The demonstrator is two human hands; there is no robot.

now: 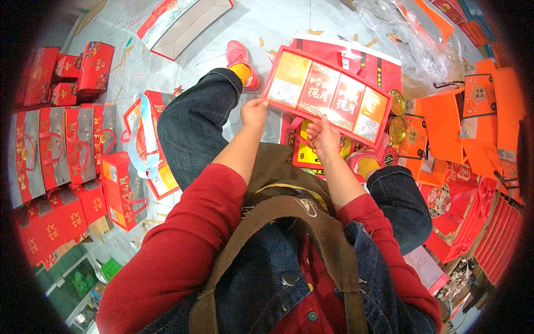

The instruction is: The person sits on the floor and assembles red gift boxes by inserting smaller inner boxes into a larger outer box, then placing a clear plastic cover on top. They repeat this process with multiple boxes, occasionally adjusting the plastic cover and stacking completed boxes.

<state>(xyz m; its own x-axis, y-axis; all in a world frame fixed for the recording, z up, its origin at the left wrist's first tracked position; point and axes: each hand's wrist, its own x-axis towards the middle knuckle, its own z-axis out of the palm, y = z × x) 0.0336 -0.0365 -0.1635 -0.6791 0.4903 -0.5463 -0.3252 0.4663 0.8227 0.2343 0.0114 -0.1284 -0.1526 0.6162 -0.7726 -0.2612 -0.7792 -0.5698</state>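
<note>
A long, shallow red gift box [356, 135] is tilted in front of me above the floor. Inside sit two red packs with white characters, flanked by orange-and-white packs at both ends. At the box's left corner my left hand [255, 113] is closed, thumb along the rim. My right hand [324, 138] grips the near long edge from below, its thumb on the rim. Under the held box, partly hidden, lies a red-and-yellow box [307, 155] with black markings. Several gold round tins [396, 128] stand just right of the held box.
Red-and-grey gift bags [51, 147] and red boxes [95, 67] line the left. A ribboned box [146, 128] lies by my left leg. Orange bags [442, 122] and clear plastic [414, 55] are at right. An open carton [181, 25] stands ahead; paper scraps litter the tiles.
</note>
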